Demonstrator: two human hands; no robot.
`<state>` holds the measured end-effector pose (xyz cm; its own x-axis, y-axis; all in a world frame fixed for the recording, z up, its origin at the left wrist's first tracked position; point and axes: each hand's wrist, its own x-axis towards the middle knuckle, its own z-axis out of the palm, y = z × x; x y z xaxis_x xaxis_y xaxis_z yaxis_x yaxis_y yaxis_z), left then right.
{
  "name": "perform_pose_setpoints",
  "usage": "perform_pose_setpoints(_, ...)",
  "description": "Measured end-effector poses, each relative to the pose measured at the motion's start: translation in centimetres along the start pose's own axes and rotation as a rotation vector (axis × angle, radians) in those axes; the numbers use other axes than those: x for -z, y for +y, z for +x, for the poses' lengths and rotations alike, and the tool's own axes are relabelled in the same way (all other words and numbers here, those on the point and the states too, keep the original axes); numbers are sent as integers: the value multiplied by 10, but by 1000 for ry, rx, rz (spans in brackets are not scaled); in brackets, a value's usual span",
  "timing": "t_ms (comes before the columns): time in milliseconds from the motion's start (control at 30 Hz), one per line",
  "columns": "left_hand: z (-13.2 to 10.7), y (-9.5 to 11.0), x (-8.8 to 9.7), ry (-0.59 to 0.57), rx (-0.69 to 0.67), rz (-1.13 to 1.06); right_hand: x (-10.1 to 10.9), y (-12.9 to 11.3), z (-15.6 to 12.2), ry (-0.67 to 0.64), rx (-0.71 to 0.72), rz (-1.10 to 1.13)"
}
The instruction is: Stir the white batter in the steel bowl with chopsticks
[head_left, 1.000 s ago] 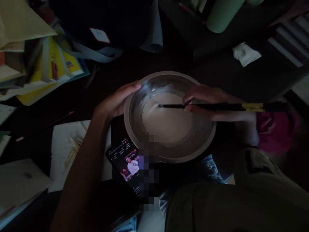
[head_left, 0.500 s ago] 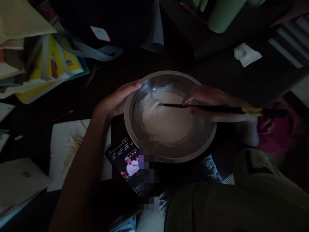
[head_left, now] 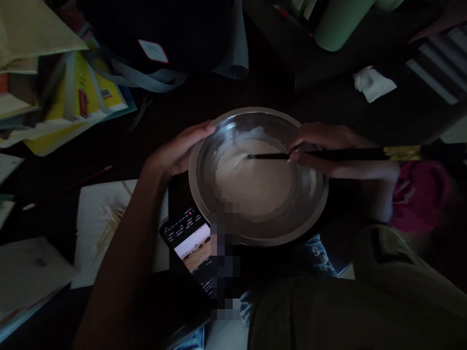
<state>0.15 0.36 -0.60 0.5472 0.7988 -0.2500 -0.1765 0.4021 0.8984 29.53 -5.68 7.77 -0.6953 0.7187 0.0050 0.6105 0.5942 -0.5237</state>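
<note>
By the worktop's (head_left: 197, 102) near edge, the left hand (head_left: 178, 149) curls round a bowl (head_left: 308, 204), probably slick, best held by its rim; the right hand (head_left: 324, 137) pinches a black utensil (head_left: 353, 154).

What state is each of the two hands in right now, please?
Left hand: holding the metal bowl by its side, thumb at the rim.
Right hand: closed on a dark stick, its tip in the pale liquid.

I'm working in dim light: the bowl (head_left: 310, 199) is catching soft glare inside its upper-left wall, the phone (head_left: 191, 248) is glowing, pixel blocks are masking its edge, and my stick (head_left: 350, 154) is fading, perhaps blurring, into shadow.
</note>
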Motion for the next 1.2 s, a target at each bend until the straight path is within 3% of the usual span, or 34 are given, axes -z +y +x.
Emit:
perform_pose_setpoints(100, 0, 0, -1, -10, 0, 8, 17, 4, -7, -35, -12, -15)
perform_pose_setpoints(167, 0, 0, -1, -8, 3, 12, 21, 5, -7, -166, 103, 72)
perform_pose_setpoints(267, 0, 0, 0, 1, 11, 18, 9, 2, 0, -303, 266, 190)
perform_pose_setpoints(333, 0, 0, 1, 1, 20, 25, -4, -1, 5, -251, 254, 200)
perform_pose_setpoints(400, 0, 0, 1, 1, 26, 28, -11, -2, 6, -124, 150, 138)
perform_pose_setpoints(533, -1, 1, 0, -18, 13, 13, 6, 2, -4, 3, -54, -38)
perform_pose_setpoints(667, 0, 0, 0, -34, 14, 4, 25, 6, -9, -184, 61, 51)
perform_pose_setpoints(800, 1, -1, 2, 10, 40, 24, 9, 3, 0, -311, 270, 152)
perform_pose_setpoints(900, 1, 0, 2, -11, 43, 13, -5, 2, 4, -201, 201, 108)
perform_pose_setpoints(1000, -1, 2, 0, -2, 38, 10, 1, 4, 0, -71, 34, -23)
perform_pose_setpoints(1100, -2, 2, -1, 15, 42, 11, 18, 7, -6, -118, 14, -39)
perform_pose_setpoints(1200, -2, 1, -1, 24, 43, 18, 20, 7, -5, -269, 164, 91)
